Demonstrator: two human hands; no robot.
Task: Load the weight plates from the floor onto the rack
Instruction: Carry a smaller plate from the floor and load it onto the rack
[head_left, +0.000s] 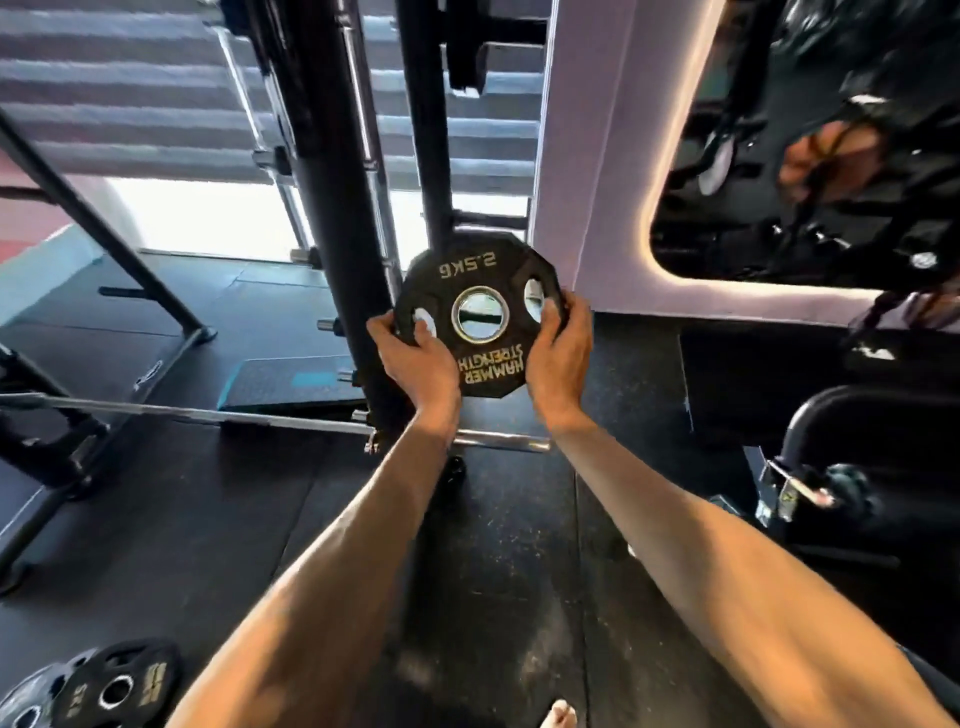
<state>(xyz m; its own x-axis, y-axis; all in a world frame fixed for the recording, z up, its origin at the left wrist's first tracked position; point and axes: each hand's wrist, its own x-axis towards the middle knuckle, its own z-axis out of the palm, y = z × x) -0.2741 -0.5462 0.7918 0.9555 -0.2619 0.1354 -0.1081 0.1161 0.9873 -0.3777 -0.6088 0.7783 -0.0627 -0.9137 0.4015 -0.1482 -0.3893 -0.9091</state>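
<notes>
Both arms reach forward, left hand (415, 364) and right hand (558, 358) gripping opposite sides of the weight plate (467, 278).

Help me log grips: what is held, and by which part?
The weight plate, gripped at its side edges by the left hand and right hand.

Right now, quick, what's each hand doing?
Left hand: closed on the weight plate, gripping its left side.
Right hand: closed on the same plate, gripping its right side.
</notes>
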